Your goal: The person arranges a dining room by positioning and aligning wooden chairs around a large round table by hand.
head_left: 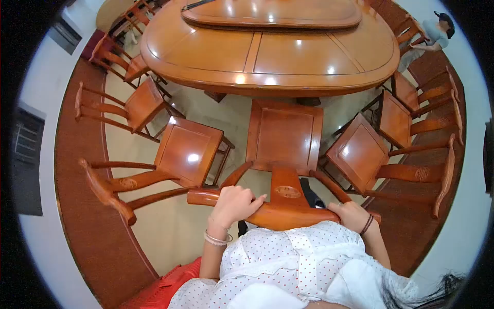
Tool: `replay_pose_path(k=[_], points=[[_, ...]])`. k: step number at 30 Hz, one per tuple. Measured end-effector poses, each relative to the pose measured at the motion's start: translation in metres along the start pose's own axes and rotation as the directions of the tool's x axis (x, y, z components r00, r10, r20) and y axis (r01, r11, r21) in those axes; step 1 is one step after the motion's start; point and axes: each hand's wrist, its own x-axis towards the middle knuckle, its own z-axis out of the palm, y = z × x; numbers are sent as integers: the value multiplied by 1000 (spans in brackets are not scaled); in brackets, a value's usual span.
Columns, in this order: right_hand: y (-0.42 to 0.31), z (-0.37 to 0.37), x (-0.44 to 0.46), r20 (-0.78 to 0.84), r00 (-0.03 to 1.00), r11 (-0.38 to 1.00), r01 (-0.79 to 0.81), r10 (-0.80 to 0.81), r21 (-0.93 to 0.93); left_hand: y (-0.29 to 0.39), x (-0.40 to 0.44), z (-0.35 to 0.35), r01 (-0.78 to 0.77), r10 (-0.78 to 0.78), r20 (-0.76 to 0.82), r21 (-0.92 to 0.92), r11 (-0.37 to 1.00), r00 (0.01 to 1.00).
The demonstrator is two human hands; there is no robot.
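Note:
Directly before me stands a wooden chair [285, 135], its seat toward the large oval table [216, 56] and its backrest close to my body. Both hands are on the chair's curved top rail. My left hand [236, 207] wraps over it left of the middle, thumb along the rail. Toward the rail's right end, my right hand [352, 215] grips it too; some of its fingers are hidden behind the wood. A carved medallion marks the back slat [286, 191] between my hands.
Matching chairs stand on both sides, including one at left [189, 152] and one at right [358, 153]. A raised round tabletop [272, 15] sits on the table. A person [436, 36] in a dark cap is at the far right. Something red [177, 283] lies behind my left arm.

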Motion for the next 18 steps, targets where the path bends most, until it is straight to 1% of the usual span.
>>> replay_pose_path(k=[1,3,4,5,6,8,9,11,13,15,18], points=[[-6,11,-10,-6,1000,1000,5,-5,-15,1,-14,6,-2,2,5,-21,1000,1000],[-18,32,-36,-18,1000,999,21,-20,43,10,-44,12,-19,19,-12,-10,1000,1000],[-26,42,-48,17,1000,1000,4,-4,3,13,-61,21,-30,30,-25,-2,1000,999],[-36,54,-59,28,1000,1000,-10,9,10,14,-81,28,-41,41,-34,3,999,999],[-45,62,-70,29,1000,1000,0,0,14,20,-98,29,-33,33,5,4,999,999],[-59,72,-88,30,999,999,10,-11,32,29,-124,35,-18,19,24,-25,1000,1000],[-61,70,-94,32,999,999,12,-13,34,35,-128,31,7,-5,45,-47,999,999],[-67,78,-106,79,997,1000,21,-21,7,41,-145,34,3,-2,30,-51,999,1000],[-76,85,-109,74,997,999,37,-38,19,39,-156,36,-2,3,26,-65,998,1000],[-81,89,-115,79,996,998,49,-51,34,41,-165,37,20,-18,61,-44,999,998],[-88,88,-116,99,994,999,45,-47,22,40,-174,42,32,-27,83,-65,997,996]])
